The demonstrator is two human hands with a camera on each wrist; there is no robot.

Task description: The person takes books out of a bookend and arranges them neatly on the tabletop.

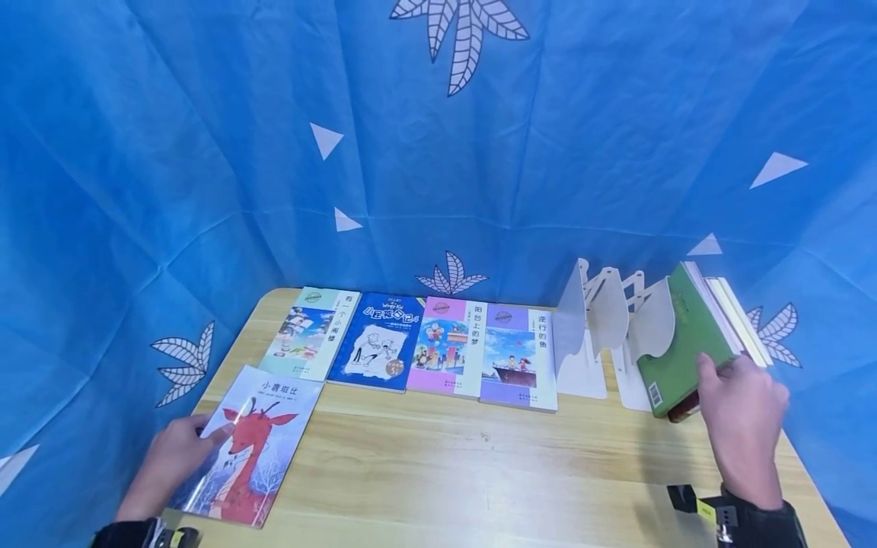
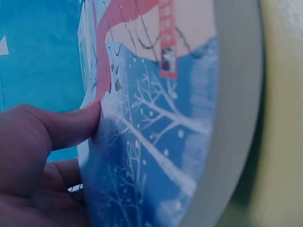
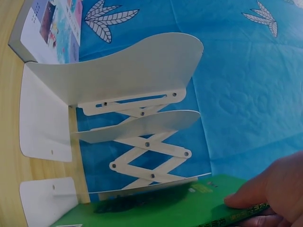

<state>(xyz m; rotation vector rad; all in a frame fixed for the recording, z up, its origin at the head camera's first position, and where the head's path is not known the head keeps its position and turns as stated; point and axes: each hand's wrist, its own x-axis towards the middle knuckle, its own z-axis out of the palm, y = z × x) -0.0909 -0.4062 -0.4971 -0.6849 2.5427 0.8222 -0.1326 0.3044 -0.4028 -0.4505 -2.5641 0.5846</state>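
Observation:
My left hand pinches the left edge of a picture book with a red deer on its cover. In the left wrist view the thumb lies on the cover and the fingers pass underneath. At the right, my right hand grips a green book by its near edge, thumb on the cover. This book leans against the end of a white expandable book rack. More books with pale page edges stand just behind it, partly hidden by the hand and the green cover.
Along the back of the wooden table lie a green-edged book, a blue diary book, a pink book and a purple book, side by side. A blue patterned cloth hangs behind and around the table.

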